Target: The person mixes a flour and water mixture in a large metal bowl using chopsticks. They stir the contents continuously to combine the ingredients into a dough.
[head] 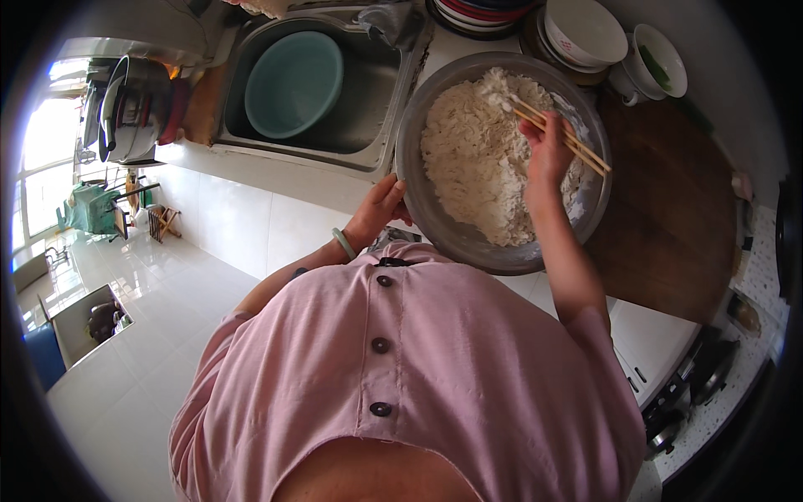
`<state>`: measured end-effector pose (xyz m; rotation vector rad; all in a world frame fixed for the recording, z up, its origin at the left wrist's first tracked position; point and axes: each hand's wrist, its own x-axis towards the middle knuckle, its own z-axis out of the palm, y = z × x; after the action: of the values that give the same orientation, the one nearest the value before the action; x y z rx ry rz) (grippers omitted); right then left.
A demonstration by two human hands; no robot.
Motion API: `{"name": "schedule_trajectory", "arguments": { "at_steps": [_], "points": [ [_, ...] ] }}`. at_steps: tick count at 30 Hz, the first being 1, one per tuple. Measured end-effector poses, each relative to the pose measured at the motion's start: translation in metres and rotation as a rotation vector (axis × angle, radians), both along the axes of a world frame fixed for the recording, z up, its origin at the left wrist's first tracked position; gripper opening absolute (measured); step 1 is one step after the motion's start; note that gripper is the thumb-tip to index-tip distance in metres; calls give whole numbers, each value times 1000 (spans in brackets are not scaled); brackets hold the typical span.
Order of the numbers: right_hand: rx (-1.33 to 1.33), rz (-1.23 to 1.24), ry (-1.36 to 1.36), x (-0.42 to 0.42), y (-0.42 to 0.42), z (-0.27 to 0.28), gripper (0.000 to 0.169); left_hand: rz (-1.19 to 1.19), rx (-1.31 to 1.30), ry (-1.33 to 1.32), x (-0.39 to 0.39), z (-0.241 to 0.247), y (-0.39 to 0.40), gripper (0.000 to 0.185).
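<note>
In front of me a wide metal basin [411, 147] holds a mass of shaggy, floury dough [467, 150]. My right hand [550, 150] is closed around a pair of wooden chopsticks [583, 152] over the basin's right side. Sticky dough clings to their tips, which touch the dough near the far side. My left hand [384, 199], with a pale green bangle [344, 244] at the wrist, grips the basin's rim at the left. Its fingers go partly out of sight below the rim.
Left of the basin is a metal sink [376, 135] with a light blue plastic basin [295, 85] in it. Stacked plates [480, 16] and white bowls [583, 31] stand behind. A round wooden board [665, 213] lies to the right. Pots [135, 110] sit at the far left.
</note>
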<state>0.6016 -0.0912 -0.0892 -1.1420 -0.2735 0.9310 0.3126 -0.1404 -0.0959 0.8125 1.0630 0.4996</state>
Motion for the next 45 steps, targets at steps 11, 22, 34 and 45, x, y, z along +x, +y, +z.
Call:
{"name": "schedule_trajectory", "arguments": {
  "at_steps": [11,22,34,45],
  "points": [
    [-25,788,-697,-6,-94,10,13,-16,-8,-13,-3,-7,3,29],
    [-158,134,-309,-11,-36,-3,25,-35,25,25,-1,-9,2,30],
    [238,951,-962,-38,-104,20,12,-8,22,15,3,-1,0,32],
    [-76,319,-656,88,-47,9,21,-10,38,4,-1,-5,-3,34]
  ]
}}
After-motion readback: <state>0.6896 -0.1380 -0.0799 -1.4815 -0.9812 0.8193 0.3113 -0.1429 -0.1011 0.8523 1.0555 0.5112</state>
